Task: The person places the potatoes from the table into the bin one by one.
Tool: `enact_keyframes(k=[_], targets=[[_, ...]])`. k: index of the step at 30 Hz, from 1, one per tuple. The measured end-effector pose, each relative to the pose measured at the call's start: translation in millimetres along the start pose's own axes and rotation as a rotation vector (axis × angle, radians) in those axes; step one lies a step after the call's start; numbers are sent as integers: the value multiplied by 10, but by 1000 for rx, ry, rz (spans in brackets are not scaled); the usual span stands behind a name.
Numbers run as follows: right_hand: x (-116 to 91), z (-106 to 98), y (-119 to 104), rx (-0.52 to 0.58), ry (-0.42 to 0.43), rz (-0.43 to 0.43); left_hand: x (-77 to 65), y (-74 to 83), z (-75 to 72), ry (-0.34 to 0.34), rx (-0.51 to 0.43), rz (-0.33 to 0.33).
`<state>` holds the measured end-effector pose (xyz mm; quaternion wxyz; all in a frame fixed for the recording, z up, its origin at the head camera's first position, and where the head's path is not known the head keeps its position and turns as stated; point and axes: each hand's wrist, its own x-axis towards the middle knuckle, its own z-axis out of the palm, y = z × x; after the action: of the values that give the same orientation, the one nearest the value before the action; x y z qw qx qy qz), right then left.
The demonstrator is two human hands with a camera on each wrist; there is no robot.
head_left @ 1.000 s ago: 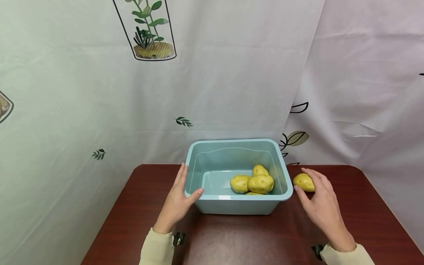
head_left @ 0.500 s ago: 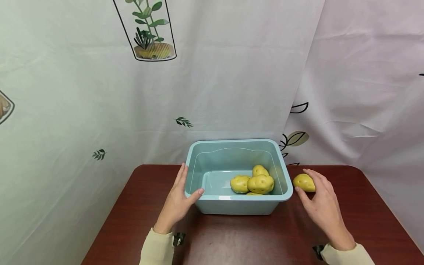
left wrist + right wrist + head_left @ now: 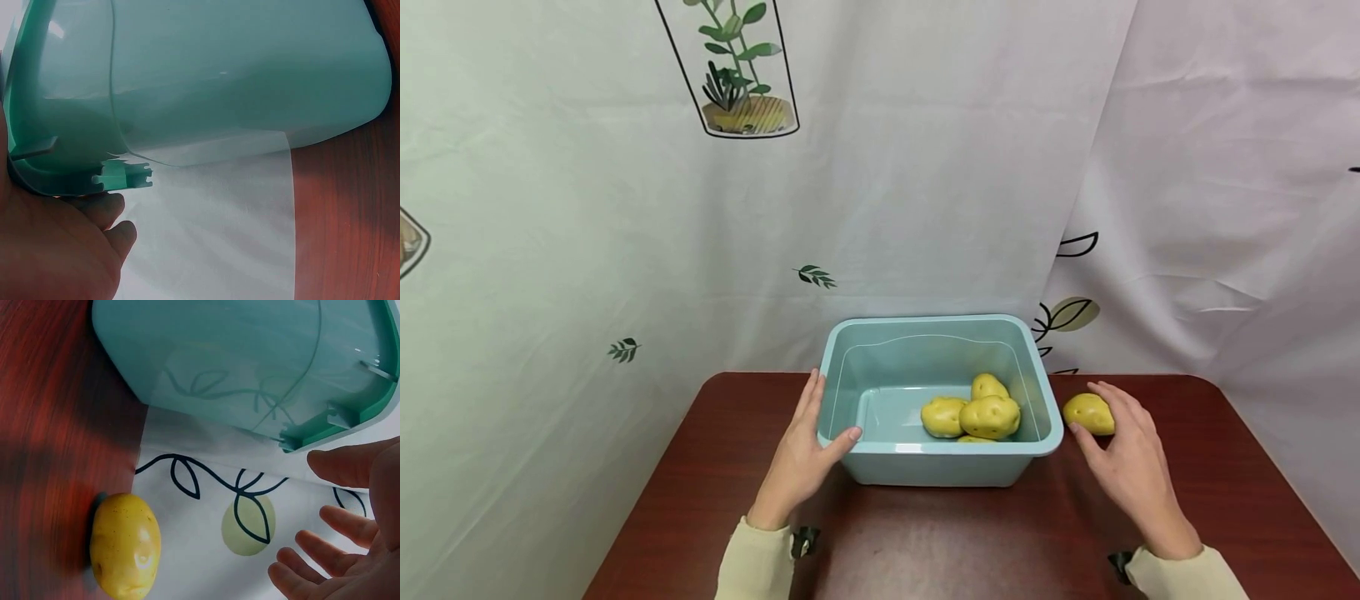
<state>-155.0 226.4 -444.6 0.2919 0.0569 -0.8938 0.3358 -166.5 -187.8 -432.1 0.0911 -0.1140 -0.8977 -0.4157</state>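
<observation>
A light blue plastic basin [image 3: 947,468] stands on the table, with several yellow potatoes [image 3: 990,416] piled in its right half. At the basin's left rim is my left hand [image 3: 800,463], its fingers straight along the outside and the thumb over the front corner. The left wrist view shows this hand [image 3: 69,250] close against the underside of the rim. A single potato [image 3: 1086,414] lies on the table right of the basin. My right hand [image 3: 1131,467] hovers near it with spread fingers; the right wrist view shows a gap between the hand [image 3: 350,544] and that potato [image 3: 125,545].
The table [image 3: 910,550] is dark reddish wood with rounded far corners. Directly behind it hangs a pale cloth [image 3: 925,183] printed with plants, which also runs along both sides. The basin's far side is close to this cloth.
</observation>
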Motion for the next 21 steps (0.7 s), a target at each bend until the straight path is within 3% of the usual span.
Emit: enact_keyframes(k=[21], targets=[[2,69,182,-38,-53,70,1,3,-1,1,-1,-11]])
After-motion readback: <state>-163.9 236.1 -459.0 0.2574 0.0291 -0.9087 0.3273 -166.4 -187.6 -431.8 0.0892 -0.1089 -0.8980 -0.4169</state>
